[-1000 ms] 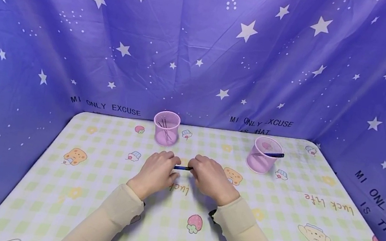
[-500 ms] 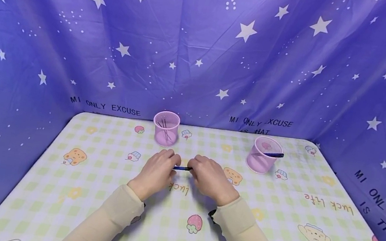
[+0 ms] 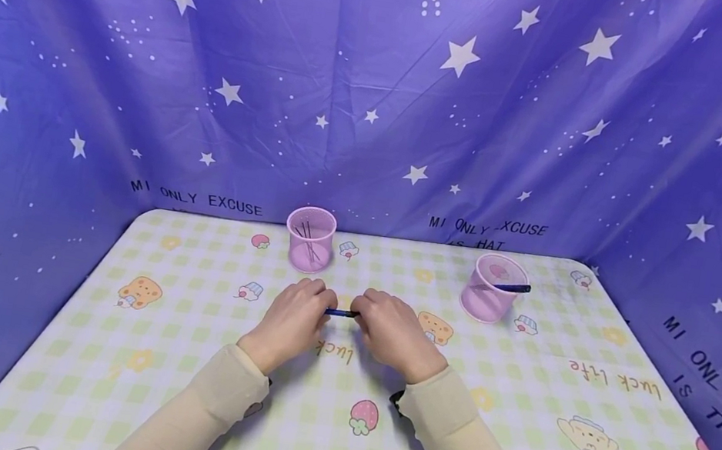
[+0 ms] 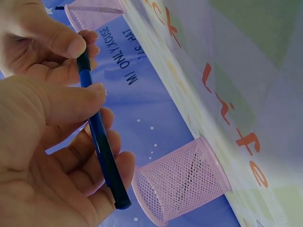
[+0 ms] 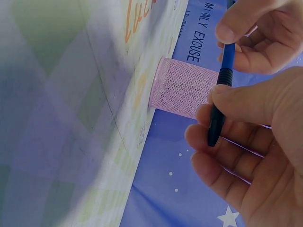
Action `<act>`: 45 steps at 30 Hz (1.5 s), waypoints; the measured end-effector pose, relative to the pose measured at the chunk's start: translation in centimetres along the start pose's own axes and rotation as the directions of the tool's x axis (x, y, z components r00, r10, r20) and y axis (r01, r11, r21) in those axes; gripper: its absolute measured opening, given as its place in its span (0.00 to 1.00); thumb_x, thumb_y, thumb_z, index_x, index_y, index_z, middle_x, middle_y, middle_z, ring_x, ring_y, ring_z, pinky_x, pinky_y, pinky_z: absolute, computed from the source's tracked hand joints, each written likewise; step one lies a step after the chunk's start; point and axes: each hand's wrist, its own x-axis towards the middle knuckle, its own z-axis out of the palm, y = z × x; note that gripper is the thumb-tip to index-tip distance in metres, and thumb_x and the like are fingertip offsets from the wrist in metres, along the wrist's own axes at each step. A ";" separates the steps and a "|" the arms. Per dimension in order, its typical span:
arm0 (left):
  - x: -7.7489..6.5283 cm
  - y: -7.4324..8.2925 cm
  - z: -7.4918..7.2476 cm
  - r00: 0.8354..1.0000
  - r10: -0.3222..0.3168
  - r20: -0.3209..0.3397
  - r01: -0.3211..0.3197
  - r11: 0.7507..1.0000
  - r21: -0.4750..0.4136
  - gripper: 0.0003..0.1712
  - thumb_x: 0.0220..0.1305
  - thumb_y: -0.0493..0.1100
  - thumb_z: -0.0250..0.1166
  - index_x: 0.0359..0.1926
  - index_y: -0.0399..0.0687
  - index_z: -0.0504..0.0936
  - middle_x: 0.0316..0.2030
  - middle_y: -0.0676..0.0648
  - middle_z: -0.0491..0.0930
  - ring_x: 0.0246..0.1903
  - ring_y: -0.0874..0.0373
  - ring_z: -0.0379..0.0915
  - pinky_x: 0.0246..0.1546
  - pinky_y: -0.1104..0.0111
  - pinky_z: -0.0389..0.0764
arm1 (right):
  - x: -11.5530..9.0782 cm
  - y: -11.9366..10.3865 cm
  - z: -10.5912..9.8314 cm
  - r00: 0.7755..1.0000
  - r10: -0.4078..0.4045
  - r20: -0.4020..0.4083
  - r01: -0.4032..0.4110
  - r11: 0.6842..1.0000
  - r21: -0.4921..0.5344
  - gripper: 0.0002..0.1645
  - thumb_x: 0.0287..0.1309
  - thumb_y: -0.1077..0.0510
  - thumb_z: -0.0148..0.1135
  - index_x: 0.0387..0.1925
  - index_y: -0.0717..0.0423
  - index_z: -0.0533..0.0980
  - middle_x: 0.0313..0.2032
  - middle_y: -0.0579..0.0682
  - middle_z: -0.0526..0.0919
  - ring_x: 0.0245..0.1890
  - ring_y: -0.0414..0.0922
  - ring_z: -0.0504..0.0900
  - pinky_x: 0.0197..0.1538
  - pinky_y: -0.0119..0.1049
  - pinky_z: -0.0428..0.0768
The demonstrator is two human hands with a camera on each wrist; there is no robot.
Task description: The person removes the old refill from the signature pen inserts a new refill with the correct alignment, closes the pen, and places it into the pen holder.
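Both my hands hold one blue pen (image 3: 340, 314) level between them, over the middle of the table. My left hand (image 3: 290, 321) grips its blue barrel, thumb on top and fingers curled beneath; the dark end cap (image 4: 122, 202) sticks out past those fingers. My right hand (image 3: 399, 333) pinches the black ribbed grip (image 5: 224, 78) near the tapered dark tip, which lies against its fingers. Behind the left hand stands a pink mesh cup (image 3: 310, 255) with several thin dark sticks (image 3: 307, 239) in it. Another pink mesh cup (image 3: 484, 304), at the right, holds a dark blue pen (image 3: 511, 287) leaning over its rim.
A checked cloth with cartoon prints covers the table (image 3: 167, 398). A purple star-patterned curtain (image 3: 326, 80) hangs right behind its far edge and along both sides. Both cups stand near the far edge.
The left thumb and fingers have drawn in slightly closer around the pen. The right hand, the pen and both cups stay nearly where they were.
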 end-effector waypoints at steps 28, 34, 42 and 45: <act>-0.1 0.1 0.2 0.998 -0.039 0.051 0.037 0.998 0.041 0.15 0.50 0.41 0.72 0.40 0.45 0.81 0.30 0.50 0.75 0.30 0.54 0.72 0.34 0.63 0.73 | 0.0 0.1 0.1 1.000 -0.004 -0.003 0.004 1.000 -0.008 0.07 0.54 0.65 0.65 0.33 0.51 0.79 0.30 0.44 0.77 0.31 0.43 0.78 0.37 0.39 0.77; 0.0 0.1 0.2 0.998 -0.055 0.042 0.054 0.998 0.014 0.17 0.48 0.37 0.73 0.40 0.44 0.77 0.32 0.49 0.76 0.32 0.53 0.74 0.36 0.61 0.75 | 0.0 0.1 0.0 1.000 -0.012 -0.009 0.012 1.000 -0.007 0.07 0.53 0.65 0.65 0.34 0.51 0.79 0.31 0.44 0.78 0.33 0.43 0.79 0.38 0.39 0.78; 0.0 0.2 0.1 0.999 -0.045 0.030 0.045 0.999 0.006 0.13 0.48 0.33 0.72 0.31 0.46 0.75 0.27 0.51 0.72 0.29 0.54 0.70 0.31 0.64 0.72 | 0.1 0.0 0.0 1.000 -0.007 -0.004 0.007 1.000 0.005 0.07 0.53 0.66 0.65 0.33 0.51 0.79 0.30 0.43 0.78 0.31 0.42 0.78 0.37 0.38 0.77; 0.0 0.2 0.1 0.999 -0.046 0.029 0.046 0.999 0.005 0.12 0.49 0.33 0.72 0.30 0.45 0.76 0.27 0.51 0.71 0.28 0.55 0.69 0.31 0.65 0.71 | 0.1 0.0 0.0 1.000 -0.005 -0.003 0.005 1.000 0.004 0.07 0.53 0.66 0.65 0.33 0.51 0.80 0.30 0.44 0.78 0.31 0.42 0.78 0.37 0.38 0.77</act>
